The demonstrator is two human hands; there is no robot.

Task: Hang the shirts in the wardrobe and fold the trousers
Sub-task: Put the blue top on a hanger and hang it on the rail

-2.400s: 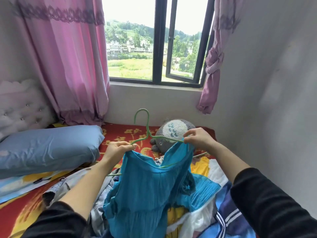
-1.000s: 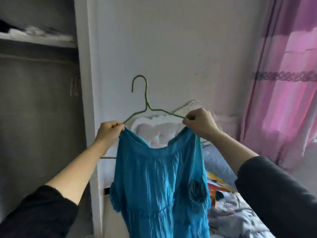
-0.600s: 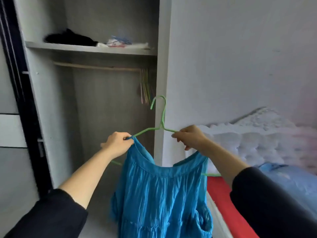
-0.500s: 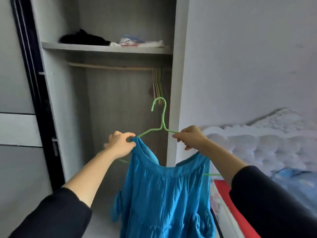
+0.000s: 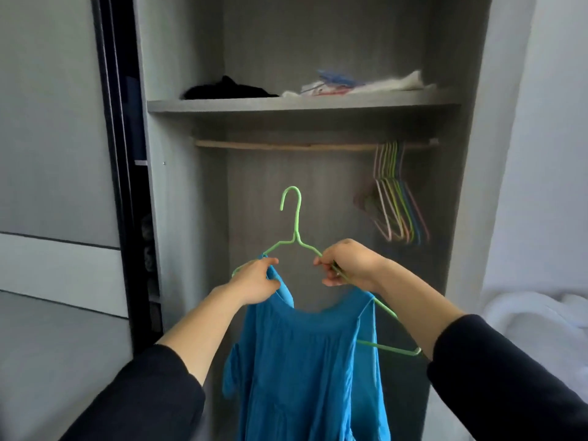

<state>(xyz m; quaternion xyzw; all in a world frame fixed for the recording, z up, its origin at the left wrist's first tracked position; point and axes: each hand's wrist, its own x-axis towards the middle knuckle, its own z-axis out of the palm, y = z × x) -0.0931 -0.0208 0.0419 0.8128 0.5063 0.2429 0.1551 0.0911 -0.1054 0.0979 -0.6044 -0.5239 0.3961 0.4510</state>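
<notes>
A blue crinkled shirt (image 5: 305,370) hangs from a green wire hanger (image 5: 294,224), held up in front of the open wardrobe (image 5: 321,105). My left hand (image 5: 254,281) grips the shirt's left shoulder together with the hanger's left arm. My right hand (image 5: 350,264) pinches the hanger's right arm just above the neckline. The hanger's right end sticks out bare past the shirt. Its hook points up, well below the wooden rail (image 5: 286,144).
Several coloured empty hangers (image 5: 396,198) hang at the rail's right end. The shelf above holds a black garment (image 5: 229,89) and white items (image 5: 366,85). A dark sliding-door frame (image 5: 117,154) stands left, a white headboard (image 5: 534,310) at the right.
I have turned from the bed to face the wardrobe, carrying the shirt on its hanger. The wardrobe opening is now straight ahead and closer; both hands keep their hold.
</notes>
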